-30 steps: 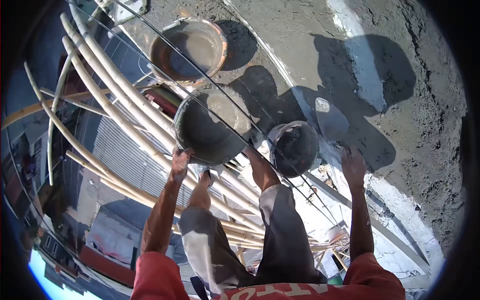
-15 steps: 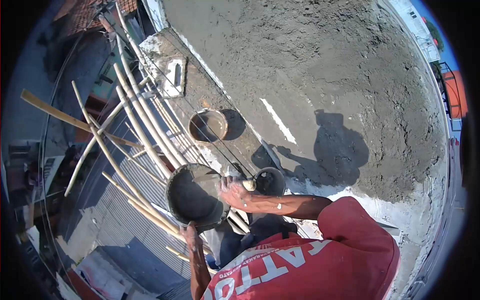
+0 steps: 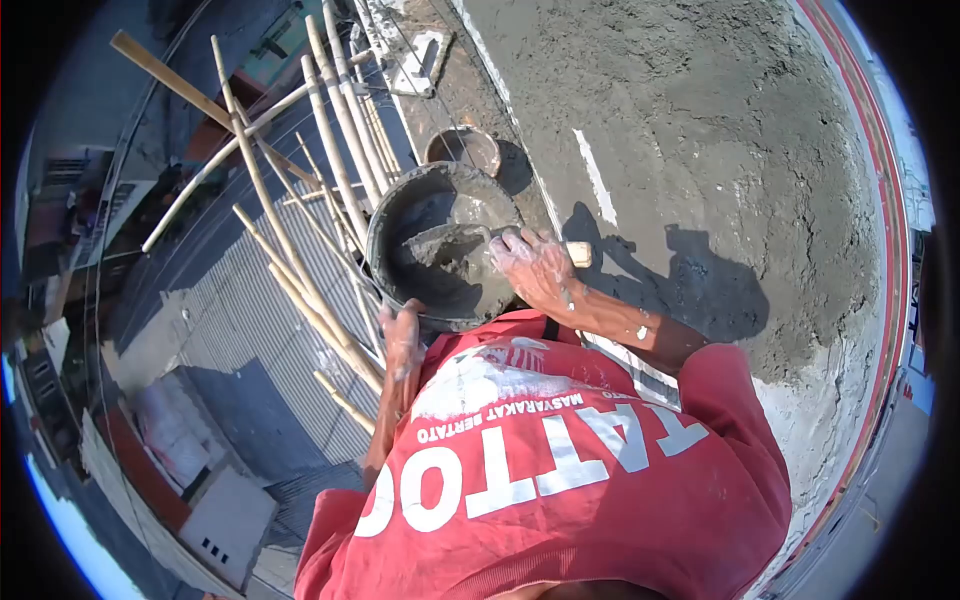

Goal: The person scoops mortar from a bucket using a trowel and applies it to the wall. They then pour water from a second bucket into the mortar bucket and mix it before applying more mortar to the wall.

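A dark bucket point(image 3: 383, 255) of wet grey mortar is tilted in front of my red shirt. My left hand point(image 3: 402, 335) is closed on its near left rim, fingers smeared with mortar. My right hand point(image 3: 532, 262), also spattered, is wrapped round a trowel whose pale handle end point(image 3: 578, 254) sticks out past the fist. The trowel's blade is down inside the bucket among the mortar point(image 3: 455, 255), and its outline is hard to separate from the mix. Just beyond the bucket stands a smaller brown-rimmed pail point(image 3: 465, 150) on the ledge.
A rough, freshly mortared wall surface point(image 3: 690, 130) spreads to the right, carrying my shadow point(image 3: 715, 285). Bamboo poles point(image 3: 335, 130) form scaffolding at the left, above a corrugated roof point(image 3: 230, 310) far below. A white-edged block point(image 3: 420, 62) lies farther along the ledge.
The view has tilted, and the bucket now sits nearer my chest. My right hand has moved with the trowel, and mortar now shows heaped around the blade. My left hand keeps the rim.
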The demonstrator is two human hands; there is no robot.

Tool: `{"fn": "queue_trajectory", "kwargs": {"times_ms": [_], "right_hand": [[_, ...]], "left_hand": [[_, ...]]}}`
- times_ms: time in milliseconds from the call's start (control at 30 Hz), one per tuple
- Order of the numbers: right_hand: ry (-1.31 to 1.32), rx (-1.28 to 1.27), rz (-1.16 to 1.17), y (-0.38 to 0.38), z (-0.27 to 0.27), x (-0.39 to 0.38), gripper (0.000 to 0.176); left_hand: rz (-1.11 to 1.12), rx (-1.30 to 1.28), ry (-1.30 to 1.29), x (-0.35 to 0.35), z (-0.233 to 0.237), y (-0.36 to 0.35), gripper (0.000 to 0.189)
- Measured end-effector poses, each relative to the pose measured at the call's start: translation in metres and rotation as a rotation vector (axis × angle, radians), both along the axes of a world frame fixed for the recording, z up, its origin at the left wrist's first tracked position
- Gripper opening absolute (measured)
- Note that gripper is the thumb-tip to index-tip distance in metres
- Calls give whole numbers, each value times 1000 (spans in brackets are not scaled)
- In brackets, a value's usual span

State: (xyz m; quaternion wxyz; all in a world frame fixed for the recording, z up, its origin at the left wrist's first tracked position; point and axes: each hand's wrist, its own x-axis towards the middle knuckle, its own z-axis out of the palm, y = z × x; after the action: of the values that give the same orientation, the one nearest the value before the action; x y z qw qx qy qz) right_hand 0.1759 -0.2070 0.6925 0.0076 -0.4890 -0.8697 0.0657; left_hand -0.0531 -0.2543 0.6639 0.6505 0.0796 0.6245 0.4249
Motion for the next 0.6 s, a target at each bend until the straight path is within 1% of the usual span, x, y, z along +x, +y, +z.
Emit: {"fn": "queue_trajectory", "kwargs": {"times_ms": [33,67,100,167,200,233,267,300,367,400,433,500,533,567,600], "right_hand": [[-83,-77,-54,8,39,-4,38],[-149,-31,-65,11,39,0,36],[-187,49,-69,15,32,5,34],[-231,57,-107,23,10,4,25],[-233,56,-107,25,-10,0,25],[-102,-167,-155,26,-35,-8,22],[31,-382,-200,30,-43,-15,20],[27,-374,-200,29,-46,-18,20],[207,-555,-190,21,-45,-28,25],[316,-594,-173,19,-50,-25,33],[317,-603,-171,15,-39,-20,33],[301,-711,-332,12,-2,-13,33],[159,-693,-349,10,4,-10,32],[146,-705,-349,4,7,-7,32],[193,-642,-343,-3,11,-5,31]], "left_hand": [[-91,-99,115,-3,5,1,35],[-72,-115,228,0,4,0,35],[-18,-48,154,3,11,0,34],[-2,-91,247,5,-2,1,36],[-3,-91,245,6,-1,1,36],[-52,-61,248,9,17,4,37],[-98,-23,251,12,26,8,39],[-95,-16,247,15,23,9,39],[-66,88,194,14,19,8,40],[-65,79,198,12,18,5,40],[-76,89,198,10,19,5,40],[-75,113,200,5,16,9,39],[-53,133,196,2,14,13,39],[-36,126,186,2,14,6,38],[-69,31,185,-1,13,4,38]]}}
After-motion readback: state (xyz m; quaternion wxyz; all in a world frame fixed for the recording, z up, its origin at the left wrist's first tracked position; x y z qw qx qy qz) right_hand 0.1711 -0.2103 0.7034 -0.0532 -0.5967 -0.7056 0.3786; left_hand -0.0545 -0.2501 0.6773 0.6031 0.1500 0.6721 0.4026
